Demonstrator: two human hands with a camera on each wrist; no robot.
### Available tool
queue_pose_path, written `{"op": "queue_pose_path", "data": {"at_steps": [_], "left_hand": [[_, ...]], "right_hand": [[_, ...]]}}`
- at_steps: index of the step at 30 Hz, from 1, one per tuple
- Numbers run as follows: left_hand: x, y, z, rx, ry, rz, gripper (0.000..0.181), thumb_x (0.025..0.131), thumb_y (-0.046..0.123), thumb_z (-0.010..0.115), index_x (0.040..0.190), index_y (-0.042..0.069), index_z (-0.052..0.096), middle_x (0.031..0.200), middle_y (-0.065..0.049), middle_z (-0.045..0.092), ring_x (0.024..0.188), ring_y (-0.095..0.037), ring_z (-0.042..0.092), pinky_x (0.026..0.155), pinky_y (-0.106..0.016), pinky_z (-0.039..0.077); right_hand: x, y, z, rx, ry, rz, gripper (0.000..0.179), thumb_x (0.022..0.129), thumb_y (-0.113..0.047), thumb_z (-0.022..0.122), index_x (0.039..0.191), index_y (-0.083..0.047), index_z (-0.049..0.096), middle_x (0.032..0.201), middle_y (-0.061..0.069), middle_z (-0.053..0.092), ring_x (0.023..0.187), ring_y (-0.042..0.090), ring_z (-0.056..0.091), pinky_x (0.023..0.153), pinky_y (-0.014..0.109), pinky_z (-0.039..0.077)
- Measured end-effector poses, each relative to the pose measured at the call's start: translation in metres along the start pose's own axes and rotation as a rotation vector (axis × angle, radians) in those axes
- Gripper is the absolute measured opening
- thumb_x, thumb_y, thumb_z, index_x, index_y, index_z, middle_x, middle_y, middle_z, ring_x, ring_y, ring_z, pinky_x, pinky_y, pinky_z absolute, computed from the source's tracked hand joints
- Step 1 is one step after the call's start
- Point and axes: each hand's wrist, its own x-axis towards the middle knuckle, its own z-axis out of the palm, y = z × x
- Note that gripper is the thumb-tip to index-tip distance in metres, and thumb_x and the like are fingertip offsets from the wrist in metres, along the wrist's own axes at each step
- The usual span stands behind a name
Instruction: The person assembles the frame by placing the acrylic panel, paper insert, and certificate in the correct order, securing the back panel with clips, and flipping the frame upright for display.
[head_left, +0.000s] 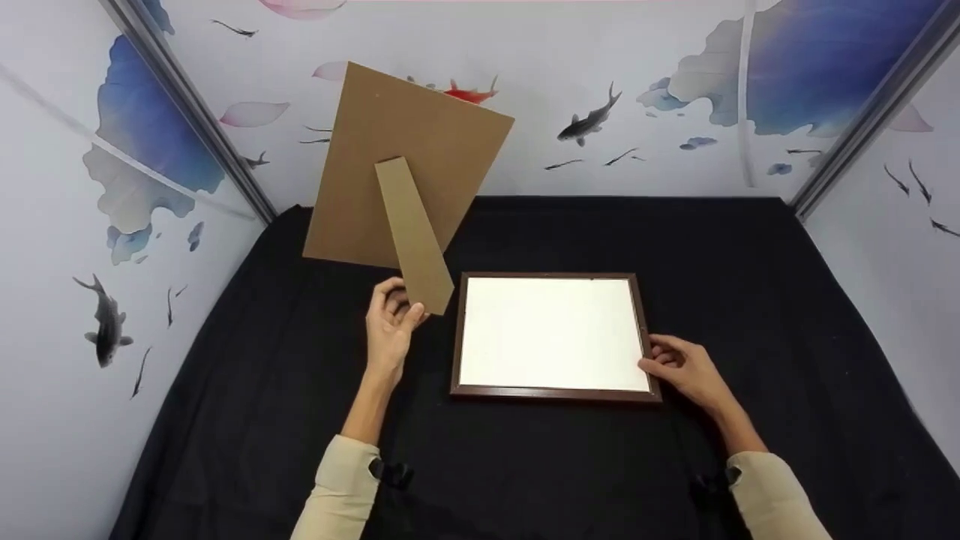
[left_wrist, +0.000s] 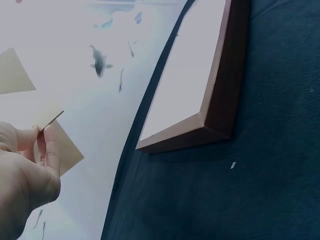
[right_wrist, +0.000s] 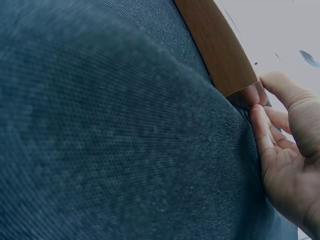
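My left hand [head_left: 390,322] pinches the lower end of a cardboard easel leg [head_left: 412,232] between thumb and fingers. That leg is joined to a brown picture-frame backing board [head_left: 442,157], held up and tilted above the far left of the table. In the left wrist view, the pinched leg [left_wrist: 67,145] shows partly edge-on. A dark brown picture frame [head_left: 555,394] lies flat on the black cloth, a white sheet [head_left: 551,334] filling its inside. My right hand [head_left: 686,367] grips the frame's right side, thumb on top and fingers against the outer edge.
Black cloth [head_left: 555,472] covers the table. White panels [head_left: 525,45] painted with fish and leaves stand at the back and both sides, joined by grey metal posts [head_left: 187,105]. A small white scrap [left_wrist: 233,165] lies on the cloth near the frame.
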Motion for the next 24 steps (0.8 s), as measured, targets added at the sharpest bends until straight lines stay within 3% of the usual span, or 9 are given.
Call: {"op": "queue_pose_path", "data": {"at_steps": [3,9,18,24], "left_hand": [[-0.006,-0.003,0.001,0.017,-0.013,-0.005,0.042,0.094,-0.014,0.062,0.132,-0.004,0.047,0.113,-0.024,0.057,0.094,-0.029,0.062,0.083,-0.039,0.056],[-0.012,-0.008,0.001,0.043,-0.028,-0.004,0.042,0.094,-0.013,0.063,0.131,-0.006,0.046,0.113,-0.025,0.057,0.093,-0.028,0.062,0.082,-0.039,0.056],[-0.015,-0.01,0.006,0.079,-0.025,0.032,0.038,0.094,-0.013,0.064,0.128,-0.006,0.049,0.109,-0.024,0.057,0.092,-0.029,0.062,0.082,-0.036,0.057],[-0.016,-0.01,0.015,0.126,-0.036,0.058,0.037,0.093,-0.012,0.066,0.125,-0.005,0.051,0.105,-0.022,0.059,0.089,-0.029,0.062,0.079,-0.037,0.057]], "right_hand": [[-0.002,-0.011,-0.001,0.022,-0.011,-0.002,0.055,0.091,-0.006,0.077,0.136,0.017,0.053,0.109,0.025,0.062,0.091,0.027,0.065,0.076,0.02,0.052],[-0.006,-0.033,-0.005,0.048,-0.024,-0.027,0.053,0.091,-0.002,0.076,0.132,0.021,0.052,0.107,0.029,0.061,0.089,0.026,0.065,0.074,0.02,0.052],[0.004,-0.003,-0.008,0.023,-0.039,0.004,0.055,0.091,-0.008,0.077,0.135,0.016,0.053,0.109,0.023,0.063,0.092,0.025,0.065,0.075,0.02,0.053],[0.016,-0.017,-0.019,0.095,-0.044,-0.027,0.048,0.094,-0.009,0.075,0.134,0.011,0.058,0.105,0.022,0.064,0.088,0.024,0.067,0.071,0.026,0.056]]}}
